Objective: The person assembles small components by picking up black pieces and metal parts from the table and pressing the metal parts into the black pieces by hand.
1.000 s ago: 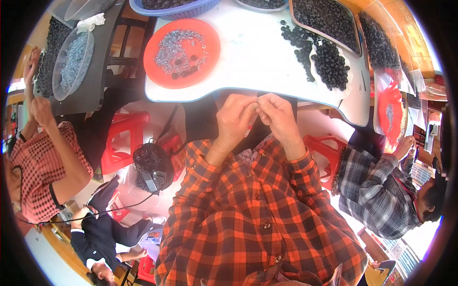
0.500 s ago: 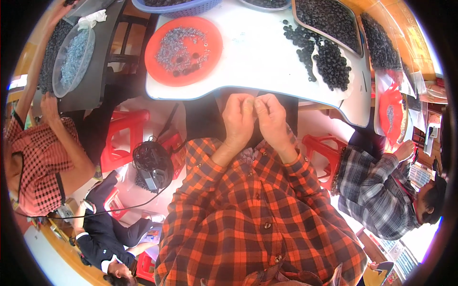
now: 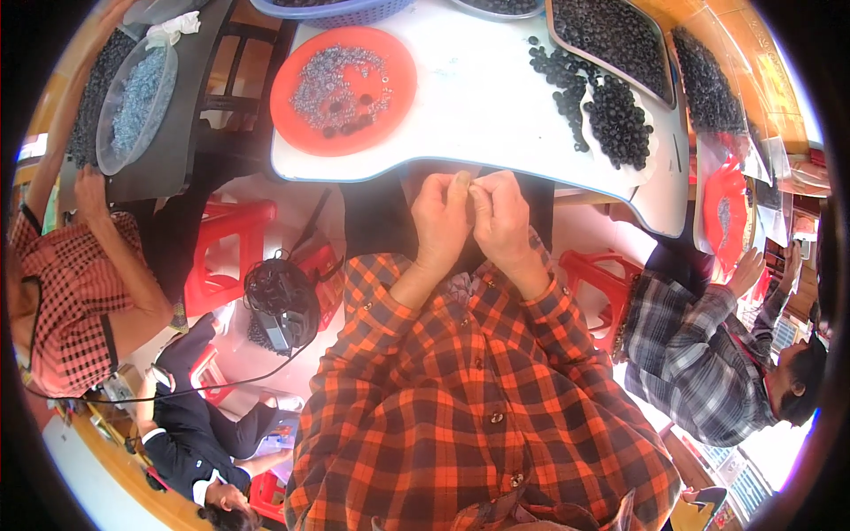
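My left hand (image 3: 442,221) and my right hand (image 3: 503,219) meet just off the front edge of the white table (image 3: 469,115), thumbs and fingers pinched together. Whatever sits between the fingertips is too small or hidden to name. Beyond my left hand stands a round red plate (image 3: 288,119) with many small clear-bluish pieces and several black round parts on it. Farther right, small black ring-like parts (image 3: 567,88) lie loose on the table. More of them are heaped on a white dish (image 3: 651,146), and a metal tray (image 3: 670,88) behind is full of them.
A blue basket (image 3: 354,18) stands at the table's far edge. Left, a person reaches over a dark table (image 3: 168,168) holding a tub of bluish pieces (image 3: 159,124). Red stools (image 3: 226,248) and a black bag (image 3: 282,301) are beside me. Another person in grey plaid sits right.
My hands stay together, with the fingertips shifted slightly. At right, the person in grey plaid has spread their hands apart. The whole view has tilted a little.
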A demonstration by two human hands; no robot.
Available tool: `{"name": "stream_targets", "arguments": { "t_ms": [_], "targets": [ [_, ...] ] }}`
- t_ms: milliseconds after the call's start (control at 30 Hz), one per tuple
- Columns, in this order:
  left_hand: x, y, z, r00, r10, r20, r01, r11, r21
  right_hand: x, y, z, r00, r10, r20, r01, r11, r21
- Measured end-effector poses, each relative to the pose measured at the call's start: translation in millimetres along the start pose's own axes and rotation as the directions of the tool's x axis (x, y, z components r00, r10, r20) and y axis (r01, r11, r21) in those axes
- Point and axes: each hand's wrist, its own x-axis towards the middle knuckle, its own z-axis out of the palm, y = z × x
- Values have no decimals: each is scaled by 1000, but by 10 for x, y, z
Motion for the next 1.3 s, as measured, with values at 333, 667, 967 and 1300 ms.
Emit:
{"name": "stream_targets", "arguments": {
  "t_ms": [333,667,967,1300],
  "targets": [
    [21,55,-35,955,-150,257,258,847,-465,18,-106,-141,795,505,336,-607,659,444],
    [46,131,-35,918,-215,332,382,702,-601,155,175,-122,996,-13,-83,12,1000,-16],
    [79,111,-43,924,-187,333,368,674,-641,193,249,-117,997,10,-74,-34,942,-335],
    [105,37,-80,919,-165,359,371,674,-639,166,244,-141,997,-9,-80,-17,947,-321]
  ]
}}
